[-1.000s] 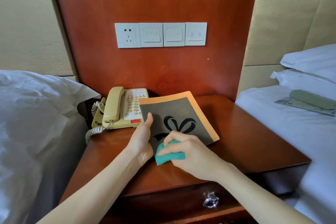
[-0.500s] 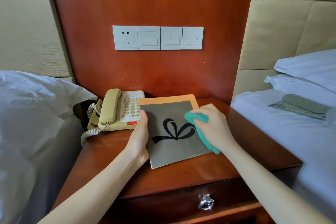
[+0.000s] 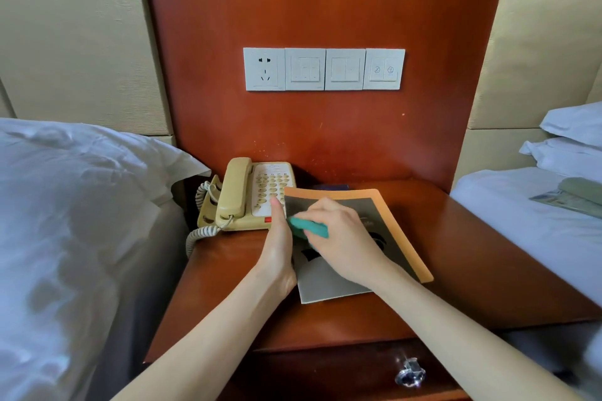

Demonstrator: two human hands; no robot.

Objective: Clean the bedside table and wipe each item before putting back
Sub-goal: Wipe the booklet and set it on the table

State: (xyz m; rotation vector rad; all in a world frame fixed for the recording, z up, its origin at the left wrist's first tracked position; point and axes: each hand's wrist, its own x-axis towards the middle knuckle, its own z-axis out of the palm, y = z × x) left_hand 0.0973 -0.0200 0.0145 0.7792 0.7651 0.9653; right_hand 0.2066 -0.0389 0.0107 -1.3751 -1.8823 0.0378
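Note:
A grey booklet [image 3: 329, 280] with an orange border and a black bow design lies on the wooden bedside table [image 3: 472, 254], its far edge propped up against the phone. My left hand [image 3: 280, 247] holds its left edge, thumb up along the side. My right hand [image 3: 342, 241] grips a teal cloth [image 3: 308, 226] and presses it on the booklet's upper left part. A beige corded telephone [image 3: 247, 195] sits at the table's back left.
White bedding [image 3: 65, 221] lies to the left and a second bed [image 3: 537, 221] with pillows and a grey-green item [image 3: 580, 192] to the right. A drawer with a shiny knob [image 3: 409, 374] is below the tabletop. Wall switches [image 3: 324, 69] hang above.
My right hand has swept the teal cloth from the booklet's right edge over to its upper left, near my left thumb. The left hand keeps holding the booklet's edge.

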